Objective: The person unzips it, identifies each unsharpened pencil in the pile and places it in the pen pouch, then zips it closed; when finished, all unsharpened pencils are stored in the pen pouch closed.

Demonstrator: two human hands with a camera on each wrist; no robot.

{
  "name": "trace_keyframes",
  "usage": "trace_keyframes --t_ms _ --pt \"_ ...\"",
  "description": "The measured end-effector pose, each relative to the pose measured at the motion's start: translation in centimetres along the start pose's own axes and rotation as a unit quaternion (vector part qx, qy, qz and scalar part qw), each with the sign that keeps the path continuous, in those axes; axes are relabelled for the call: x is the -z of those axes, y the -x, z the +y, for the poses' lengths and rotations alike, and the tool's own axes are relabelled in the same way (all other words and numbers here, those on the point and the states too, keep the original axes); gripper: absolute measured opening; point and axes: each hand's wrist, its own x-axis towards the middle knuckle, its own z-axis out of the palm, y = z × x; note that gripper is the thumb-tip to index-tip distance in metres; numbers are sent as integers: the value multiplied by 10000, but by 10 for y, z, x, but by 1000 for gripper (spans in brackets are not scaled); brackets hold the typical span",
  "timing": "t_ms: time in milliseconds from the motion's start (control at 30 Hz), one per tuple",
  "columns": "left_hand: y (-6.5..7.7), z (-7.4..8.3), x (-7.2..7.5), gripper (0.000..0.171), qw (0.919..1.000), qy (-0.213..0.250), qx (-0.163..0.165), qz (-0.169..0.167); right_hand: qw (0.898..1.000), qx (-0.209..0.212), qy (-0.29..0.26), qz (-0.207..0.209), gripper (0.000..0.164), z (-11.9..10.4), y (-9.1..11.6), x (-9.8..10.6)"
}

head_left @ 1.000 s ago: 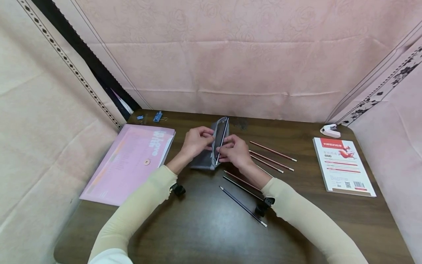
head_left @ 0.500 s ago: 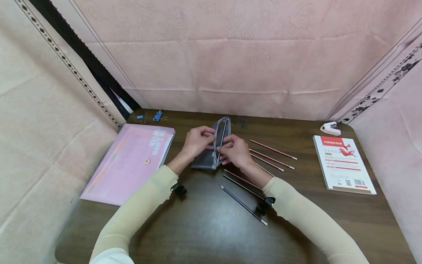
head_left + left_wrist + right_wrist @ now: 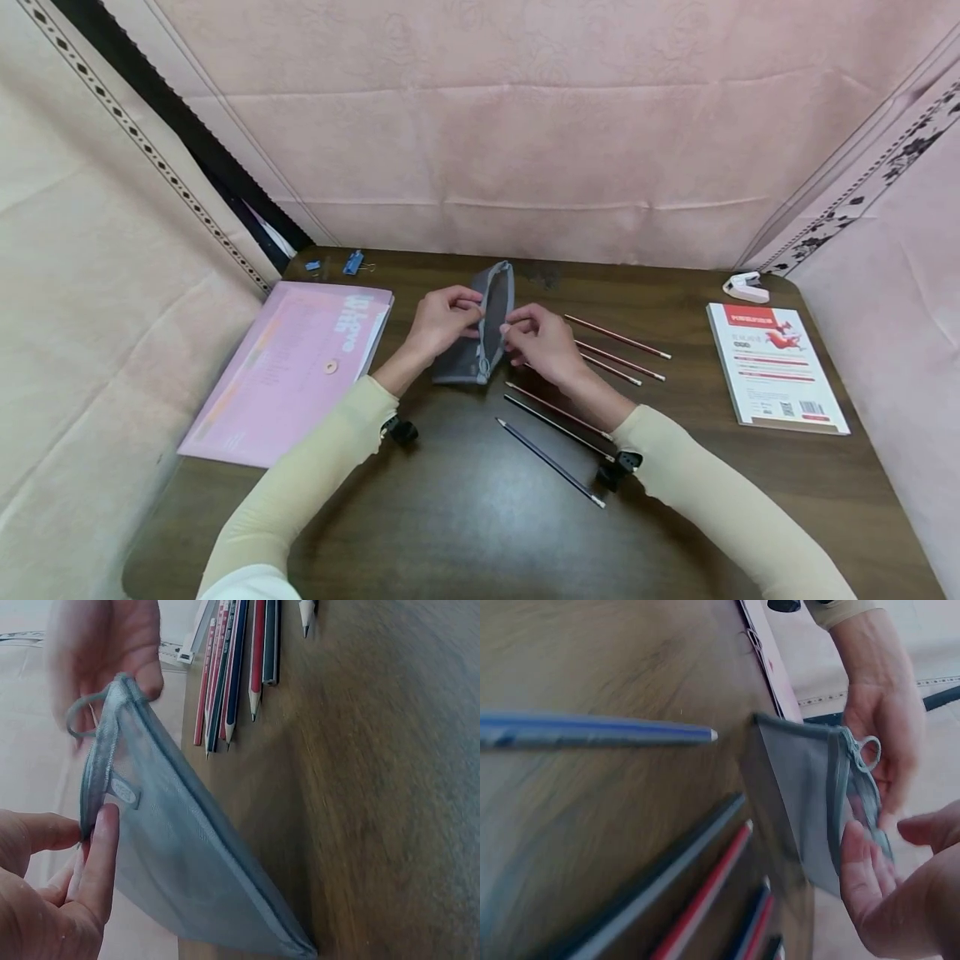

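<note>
Behind everything, a pink curtain (image 3: 480,167) hangs to the far edge of a dark wooden table (image 3: 465,533). On the table's left lies a pink folder (image 3: 277,392), and on its right a white book (image 3: 772,393). Between these two, a grey mesh pouch (image 3: 457,360) tilts with its mouth gaping. The left hand (image 3: 441,323) pinches one rim of that mouth between thumb and fingers. At the opposite rim, the right hand (image 3: 550,346) has its thumb and fingers parted, and whether they touch the mesh I cannot tell. Red pencils (image 3: 617,337) lie to the right of that hand, and a dark blue pencil (image 3: 551,462) lies nearer the front. Beyond the book sits a small white stapler (image 3: 746,287); beyond the folder are a blue binder clip (image 3: 353,263) and a smaller blue clip (image 3: 312,265).
</note>
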Motion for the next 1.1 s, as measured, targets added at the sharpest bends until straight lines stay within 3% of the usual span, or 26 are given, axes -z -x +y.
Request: trace_keyframes --t_ms 133,300,467,600,700,867,1100 --pt "2 2 6 25 10000 -17 48 57 9989 456 -3 58 30 -5 9 26" --pt "5 4 10 25 9999 32 51 80 9977 475 101 482 24 -15 17 72" --pt "6 2 10 24 9997 185 99 95 9921 445 933 711 27 9 2 121" --pt "5 2 10 24 9997 198 139 94 9757 442 2127 268 32 38 -17 158" --pt "5 2 9 23 9996 233 166 75 9637 434 2623 -254 32 48 -24 181" --pt "3 0 6 22 9996 212 183 37 9630 54 2500 -1005 39 49 -23 201" --pt "5 -1 9 22 9997 167 202 19 9561 222 2618 -1300 39 81 -37 212"
